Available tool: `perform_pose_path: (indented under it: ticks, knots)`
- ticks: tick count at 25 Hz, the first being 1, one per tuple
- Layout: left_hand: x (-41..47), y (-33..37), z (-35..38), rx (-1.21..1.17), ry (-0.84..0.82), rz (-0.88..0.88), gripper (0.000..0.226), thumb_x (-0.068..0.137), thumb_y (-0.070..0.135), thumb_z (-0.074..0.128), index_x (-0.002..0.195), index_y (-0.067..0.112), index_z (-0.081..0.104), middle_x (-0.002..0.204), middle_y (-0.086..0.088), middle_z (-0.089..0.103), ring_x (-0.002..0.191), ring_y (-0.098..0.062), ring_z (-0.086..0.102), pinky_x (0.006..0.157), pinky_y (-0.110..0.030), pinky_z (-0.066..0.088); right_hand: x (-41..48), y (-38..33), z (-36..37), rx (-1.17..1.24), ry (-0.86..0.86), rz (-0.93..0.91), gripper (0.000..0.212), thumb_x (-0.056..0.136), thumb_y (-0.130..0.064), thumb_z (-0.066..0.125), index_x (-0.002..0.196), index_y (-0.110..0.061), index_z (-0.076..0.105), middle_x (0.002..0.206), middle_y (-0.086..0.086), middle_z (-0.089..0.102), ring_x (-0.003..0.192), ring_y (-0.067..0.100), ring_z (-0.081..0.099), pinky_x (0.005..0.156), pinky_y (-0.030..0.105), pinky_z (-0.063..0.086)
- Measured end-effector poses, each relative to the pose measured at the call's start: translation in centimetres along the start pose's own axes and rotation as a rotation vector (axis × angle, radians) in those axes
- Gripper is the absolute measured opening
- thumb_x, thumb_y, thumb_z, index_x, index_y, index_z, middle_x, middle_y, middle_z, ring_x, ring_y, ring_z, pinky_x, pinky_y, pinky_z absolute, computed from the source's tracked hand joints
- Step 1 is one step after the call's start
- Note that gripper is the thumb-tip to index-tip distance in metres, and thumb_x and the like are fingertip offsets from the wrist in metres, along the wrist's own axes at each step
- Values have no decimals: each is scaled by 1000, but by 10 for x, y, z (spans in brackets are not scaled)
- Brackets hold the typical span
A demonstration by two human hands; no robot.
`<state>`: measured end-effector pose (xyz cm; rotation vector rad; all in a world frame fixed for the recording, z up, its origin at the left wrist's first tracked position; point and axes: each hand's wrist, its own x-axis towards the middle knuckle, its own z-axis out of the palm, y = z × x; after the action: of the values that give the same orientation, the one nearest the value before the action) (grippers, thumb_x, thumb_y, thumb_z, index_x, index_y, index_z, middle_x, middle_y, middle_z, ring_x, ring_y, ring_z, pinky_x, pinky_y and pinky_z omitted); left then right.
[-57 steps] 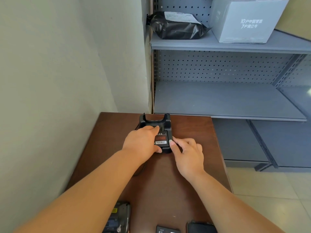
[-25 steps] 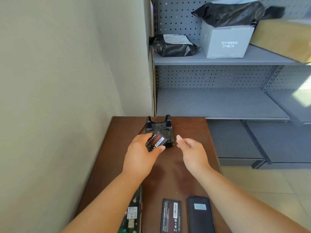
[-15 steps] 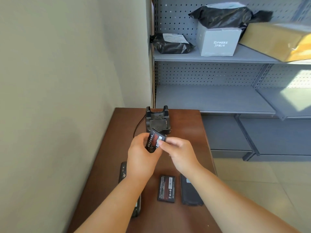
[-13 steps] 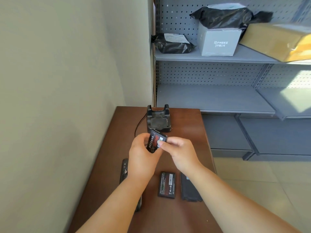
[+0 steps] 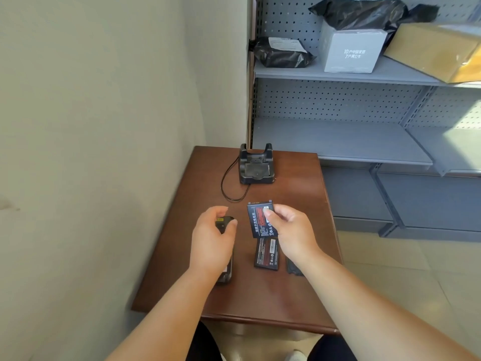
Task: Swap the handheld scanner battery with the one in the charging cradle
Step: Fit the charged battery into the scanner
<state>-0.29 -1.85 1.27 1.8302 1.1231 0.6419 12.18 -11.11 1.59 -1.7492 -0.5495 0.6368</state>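
Observation:
My right hand pinches a black battery with a red label, held a little above the brown table. A second, similar battery lies flat on the table just below it. My left hand closes around the top end of the black handheld scanner, which lies on the table mostly hidden under that hand. The black charging cradle stands at the table's far edge with its battery slot empty. A dark battery cover lies partly under my right wrist.
The cradle's black cable loops on the table to its left. A wall runs along the left side. Grey metal shelves stand behind and to the right, with a black bag, a grey box and a cardboard parcel on the upper shelf.
The battery came out of the cradle in my left hand and passed to my right hand. My left hand dropped onto the scanner. The cradle slot is now empty.

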Motion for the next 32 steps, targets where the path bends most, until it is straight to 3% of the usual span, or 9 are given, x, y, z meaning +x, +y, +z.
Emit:
perform_pose_path:
  ticks: [6,11,16,19,20,22,26,29,32]
  knots:
    - [-4,-35,-16,97,17,-258,37,90,23,57,125,16,54,128,-7,55,118,-27,51,102,-40,41,-21,21,21,-56,-51,103,18,93,-26,53,97,-17,69,92,5,71,84,21,67,72,31,52]
    - [-6,-45,-23,-2,-63,-424,45,94,20,51,137,7,45,134,-14,55,120,-29,53,100,-34,39,-30,33,38,-123,-111,165,24,94,-27,53,105,-13,68,100,5,71,88,18,66,76,29,51]
    - [-4,-45,-23,-100,-62,-532,39,95,18,50,131,2,52,126,-14,60,117,-29,55,88,-27,38,-38,36,46,-150,-150,195,25,95,-26,50,107,-12,66,96,2,67,88,15,62,75,27,49]
    - [0,-45,-24,-183,-38,-598,18,94,16,52,98,6,67,103,-15,64,104,-31,58,92,-38,44,-40,36,49,-134,-151,227,25,96,-27,48,105,-12,66,98,4,66,87,15,60,71,26,46]
    - [2,-47,-23,-219,-42,-620,17,93,14,52,80,12,64,95,-14,63,97,-29,57,93,-43,46,-40,36,51,-136,-162,232,24,96,-27,48,104,-13,66,98,5,67,86,15,60,68,25,46]
    - [6,-53,-20,-310,-66,-665,22,90,17,53,68,19,56,96,-12,62,92,-28,57,96,-48,49,-41,34,54,-143,-187,233,23,97,-28,47,100,-14,65,94,3,66,82,13,58,63,22,44]
    - [7,-46,-15,-556,-51,-765,24,95,23,50,88,3,63,89,-18,68,81,-34,66,84,-52,54,-42,32,57,-106,-176,253,21,97,-29,46,94,-17,63,91,4,65,80,14,57,65,25,43]
    - [4,-37,-13,-634,-64,-782,23,100,20,43,99,4,59,82,-13,64,68,-28,61,68,-41,53,-43,32,56,-103,-168,258,22,97,-31,45,95,-17,63,94,5,65,83,15,58,69,27,45]
    - [0,-36,-11,-684,-49,-772,18,100,20,42,110,8,51,91,-14,61,70,-26,60,63,-37,51,-44,31,55,-90,-146,243,20,96,-32,46,94,-20,62,98,7,67,86,15,59,74,29,49]
